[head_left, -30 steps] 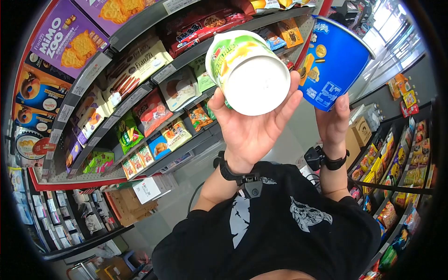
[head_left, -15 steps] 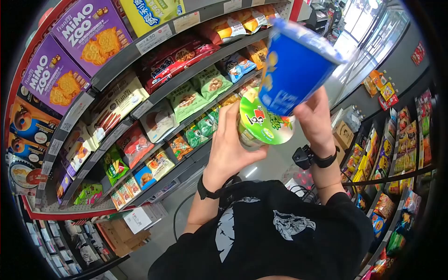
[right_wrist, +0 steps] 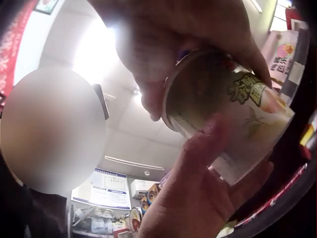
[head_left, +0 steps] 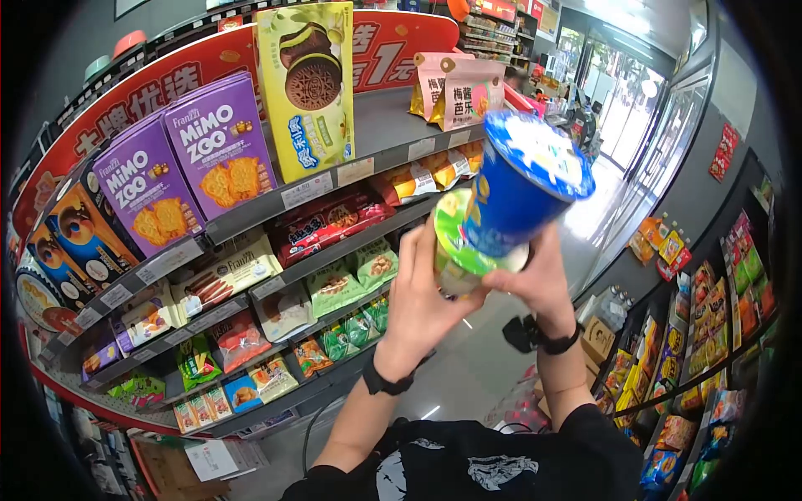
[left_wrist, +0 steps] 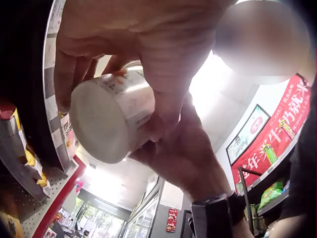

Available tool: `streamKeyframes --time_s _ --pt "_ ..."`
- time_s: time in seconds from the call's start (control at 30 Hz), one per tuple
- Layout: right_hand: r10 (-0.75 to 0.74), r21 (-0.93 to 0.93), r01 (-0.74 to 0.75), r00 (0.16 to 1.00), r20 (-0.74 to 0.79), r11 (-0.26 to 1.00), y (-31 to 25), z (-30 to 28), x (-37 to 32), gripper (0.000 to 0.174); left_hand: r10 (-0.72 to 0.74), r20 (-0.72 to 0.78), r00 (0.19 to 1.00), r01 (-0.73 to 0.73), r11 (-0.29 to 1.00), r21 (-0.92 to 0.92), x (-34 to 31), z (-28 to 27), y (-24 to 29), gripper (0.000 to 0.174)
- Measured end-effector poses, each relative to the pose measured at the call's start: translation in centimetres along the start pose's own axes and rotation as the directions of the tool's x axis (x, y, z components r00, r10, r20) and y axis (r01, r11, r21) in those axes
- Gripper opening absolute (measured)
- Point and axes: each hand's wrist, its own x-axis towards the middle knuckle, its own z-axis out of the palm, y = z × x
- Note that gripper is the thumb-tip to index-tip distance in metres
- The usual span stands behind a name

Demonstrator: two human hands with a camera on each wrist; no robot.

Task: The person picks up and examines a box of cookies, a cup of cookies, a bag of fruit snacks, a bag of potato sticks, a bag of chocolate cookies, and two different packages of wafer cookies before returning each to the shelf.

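In the head view, my left hand (head_left: 418, 305) grips a paper cup with a green lid (head_left: 461, 242), fingers and thumb curled round its side. My right hand (head_left: 541, 280) holds a larger blue cup (head_left: 514, 196) by its lower part, tilted above and partly over the green lid. The right thumb lies by the rim of the green-lidded cup. The left wrist view shows the white base of a cup (left_wrist: 99, 124) in my left hand (left_wrist: 133, 39). Green lettering marks the cup (right_wrist: 247, 114) between my right hand (right_wrist: 193, 29) and left fingers in the right wrist view.
A curved snack shelf (head_left: 334, 179) fills the left side, with purple biscuit boxes (head_left: 219, 154) and a yellow-green box (head_left: 307, 92) on top. Racks of packets (head_left: 706, 309) stand at the right. Glass doors (head_left: 618, 100) are at the back.
The head view has tilted up, showing more of the shelf top. The green-lidded cup has turned from base to lid towards the head camera, and the blue cup has come over it.
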Motion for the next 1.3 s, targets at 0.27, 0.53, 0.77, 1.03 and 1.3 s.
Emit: streamKeyframes --time_s 0.27,0.53,0.77,1.03,1.3 --pt "-0.131 -0.024 0.133 0.989 0.072 0.991 -2.4 0.1 10.2 0.078 0.064 -0.161 0.985 -0.074 0.996 -0.055 6.5 -0.7 -0.4 0.109" --pt "-0.212 -0.115 0.202 0.973 -0.086 0.973 1.6 3.9 20.9 0.066 -0.069 -0.088 0.994 0.060 0.993 -0.098 -0.9 -1.7 -1.9 0.080" --pt "-0.182 -0.176 0.163 0.978 -0.098 0.971 8.3 7.7 24.5 0.101 -0.138 0.038 0.990 0.141 0.985 -0.097 -5.6 -1.6 -2.8 0.073" --pt "-0.262 -0.457 0.194 0.961 -0.091 0.868 8.0 6.8 23.1 0.120 -0.182 0.031 0.983 0.183 0.980 -0.077 -6.8 -1.4 -3.4 0.066" --pt "-0.701 -0.903 0.380 0.699 0.139 0.200 5.2 -4.9 27.4 0.038 -0.219 0.108 0.970 0.231 0.966 -0.113 -7.6 -0.4 -3.6 0.056"
